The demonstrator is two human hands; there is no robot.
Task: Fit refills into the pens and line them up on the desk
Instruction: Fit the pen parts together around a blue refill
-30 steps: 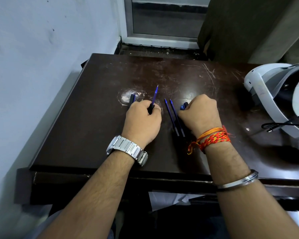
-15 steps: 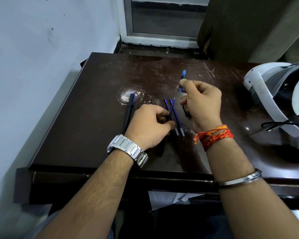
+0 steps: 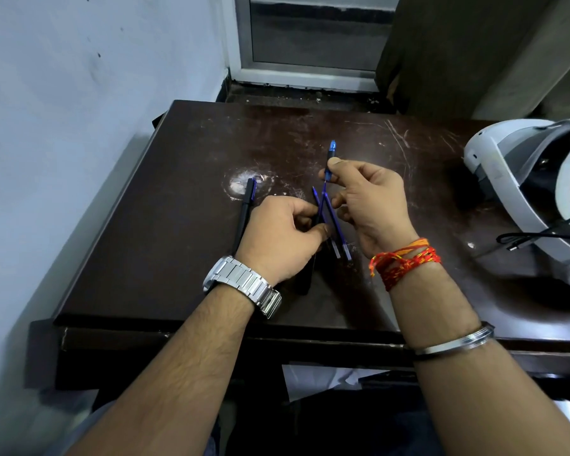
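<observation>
My right hand (image 3: 369, 199) pinches a blue-tipped pen piece (image 3: 330, 156) between thumb and forefinger, raised above the desk (image 3: 178, 225). A thin blue refill runs down from it towards my left hand (image 3: 277, 238). My left hand curls round a black pen barrel (image 3: 305, 279), whose lower end sticks out below the hand. Two loose blue refills (image 3: 338, 238) with pale ends lie side by side on the desk between my hands. Left of my left hand lies an assembled black pen (image 3: 246, 209), pointing away from me.
A white headset (image 3: 507, 179) with a black cable (image 3: 524, 239) takes up the desk's right side. A pale wall runs close along the left edge. The desk's front edge is just below my wrists.
My left hand has left the pen at the left and shifted right and nearer with the black barrel. My right hand has lifted off the desk with the blue-tipped piece.
</observation>
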